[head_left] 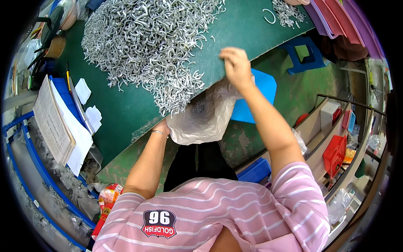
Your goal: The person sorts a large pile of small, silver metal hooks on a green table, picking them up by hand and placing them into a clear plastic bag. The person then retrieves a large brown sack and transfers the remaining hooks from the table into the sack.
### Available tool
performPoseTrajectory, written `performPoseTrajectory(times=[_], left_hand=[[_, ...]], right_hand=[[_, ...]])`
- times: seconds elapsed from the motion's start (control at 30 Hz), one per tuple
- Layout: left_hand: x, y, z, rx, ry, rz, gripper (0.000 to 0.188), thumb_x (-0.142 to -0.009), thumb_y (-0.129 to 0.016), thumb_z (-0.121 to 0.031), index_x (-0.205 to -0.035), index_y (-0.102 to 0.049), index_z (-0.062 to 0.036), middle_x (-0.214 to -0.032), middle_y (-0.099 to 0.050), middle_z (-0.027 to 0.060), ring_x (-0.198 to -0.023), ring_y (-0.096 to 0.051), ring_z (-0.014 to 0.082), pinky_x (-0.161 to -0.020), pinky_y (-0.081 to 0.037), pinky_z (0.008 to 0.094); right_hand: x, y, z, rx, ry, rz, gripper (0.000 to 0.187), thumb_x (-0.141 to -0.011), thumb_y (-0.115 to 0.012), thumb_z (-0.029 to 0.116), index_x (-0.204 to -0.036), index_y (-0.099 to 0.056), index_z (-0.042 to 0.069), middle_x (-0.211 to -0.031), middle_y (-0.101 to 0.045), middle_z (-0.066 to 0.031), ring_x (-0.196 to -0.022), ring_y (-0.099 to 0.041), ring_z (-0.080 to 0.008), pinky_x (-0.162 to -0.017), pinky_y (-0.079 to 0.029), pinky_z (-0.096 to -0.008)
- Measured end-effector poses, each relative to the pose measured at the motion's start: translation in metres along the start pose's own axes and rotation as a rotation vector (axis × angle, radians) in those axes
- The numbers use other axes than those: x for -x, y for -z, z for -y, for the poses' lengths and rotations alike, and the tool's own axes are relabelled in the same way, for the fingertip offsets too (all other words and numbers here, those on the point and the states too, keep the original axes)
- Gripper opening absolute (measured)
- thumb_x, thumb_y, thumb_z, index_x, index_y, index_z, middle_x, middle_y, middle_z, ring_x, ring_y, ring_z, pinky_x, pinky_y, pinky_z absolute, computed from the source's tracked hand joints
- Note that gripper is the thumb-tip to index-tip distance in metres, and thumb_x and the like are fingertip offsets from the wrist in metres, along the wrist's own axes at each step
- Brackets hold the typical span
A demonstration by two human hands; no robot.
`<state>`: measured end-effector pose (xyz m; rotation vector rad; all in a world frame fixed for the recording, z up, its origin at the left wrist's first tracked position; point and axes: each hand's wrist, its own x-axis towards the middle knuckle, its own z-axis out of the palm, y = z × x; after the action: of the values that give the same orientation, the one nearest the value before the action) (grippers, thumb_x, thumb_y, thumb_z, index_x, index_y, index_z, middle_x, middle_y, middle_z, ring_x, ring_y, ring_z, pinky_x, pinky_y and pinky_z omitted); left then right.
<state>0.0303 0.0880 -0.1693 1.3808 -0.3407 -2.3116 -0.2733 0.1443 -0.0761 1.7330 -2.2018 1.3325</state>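
A large heap of small silvery curved metal pieces [142, 38] covers much of the green tabletop [117, 113], spilling to its near edge. Just below that edge hangs a whitish sack [201, 126], its mouth open and some grey pieces visible deep inside. My left hand [162, 127] grips the sack's left rim against the table edge; the sack partly hides its fingers. Above the sack's right side, over the table edge, my right hand [237, 66] is raised with loosely bent fingers and the thumb apart. Nothing shows in it.
A blue stool [262, 90] stands right of the sack, and a darker blue stool [304, 56] farther off. A smaller pile [287, 14] and a ring [269, 16] lie at the far right. Papers [52, 122] lie left; a shelf with a red basket [334, 155] is at right.
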Motion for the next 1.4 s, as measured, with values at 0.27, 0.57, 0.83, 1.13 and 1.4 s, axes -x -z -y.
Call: performPoseTrajectory(times=[0.27,0.57,0.83,1.13,1.4], left_hand=[[-0.017,0.026,0.013,-0.059,-0.046,-0.046,0.048,-0.095,-0.045,-0.041,-0.125,-0.052,-0.0050,-0.127,-0.055,0.0123,-0.111,-0.054,0.0276,-0.095,-0.046,0.0424],[-0.011,0.002,0.009,-0.197,-0.105,-0.161,0.038,-0.091,-0.057,-0.031,-0.122,-0.055,-0.0087,-0.121,-0.059,0.0088,-0.106,-0.055,0.0260,-0.087,-0.047,0.0409],[-0.006,0.008,0.008,-0.409,-0.155,-0.209,0.037,-0.091,-0.056,-0.030,-0.121,-0.056,-0.0079,-0.120,-0.059,0.0097,-0.106,-0.055,0.0261,-0.087,-0.047,0.0410],[-0.003,0.007,0.003,-0.750,-0.203,-0.236,0.037,-0.091,-0.055,-0.030,-0.120,-0.056,-0.0071,-0.119,-0.059,0.0108,-0.106,-0.055,0.0261,-0.086,-0.047,0.0410],[0.000,0.009,0.003,-0.934,-0.341,-0.234,0.036,-0.091,-0.055,-0.030,-0.119,-0.057,-0.0064,-0.119,-0.059,0.0118,-0.106,-0.055,0.0262,-0.086,-0.047,0.0411]], right_hand=[[0.107,-0.001,0.055,-0.258,-0.203,0.387,0.021,-0.066,-0.055,-0.005,-0.084,-0.065,0.001,-0.090,-0.064,-0.0159,-0.089,-0.059,-0.0342,-0.083,-0.047,-0.0410],[0.025,-0.017,-0.030,0.382,-0.545,0.375,0.037,-0.071,-0.063,0.016,-0.106,-0.063,0.005,-0.115,-0.059,-0.0211,-0.111,-0.051,-0.0399,-0.098,-0.040,-0.0434],[0.052,0.002,0.115,-0.141,0.299,0.298,0.031,-0.061,-0.068,0.008,-0.092,-0.067,0.007,-0.097,-0.060,-0.0105,-0.092,-0.058,-0.0305,-0.079,-0.047,-0.0413],[0.023,-0.038,0.125,0.021,0.236,0.482,0.038,-0.067,-0.072,0.031,-0.101,-0.065,0.016,-0.123,-0.054,-0.0061,-0.120,-0.043,-0.0352,-0.097,-0.030,-0.0618],[0.046,0.010,0.102,-0.190,0.426,0.560,0.035,-0.064,-0.067,0.009,-0.099,-0.065,0.006,-0.113,-0.060,-0.0098,-0.102,-0.057,-0.0308,-0.085,-0.047,-0.0414]])
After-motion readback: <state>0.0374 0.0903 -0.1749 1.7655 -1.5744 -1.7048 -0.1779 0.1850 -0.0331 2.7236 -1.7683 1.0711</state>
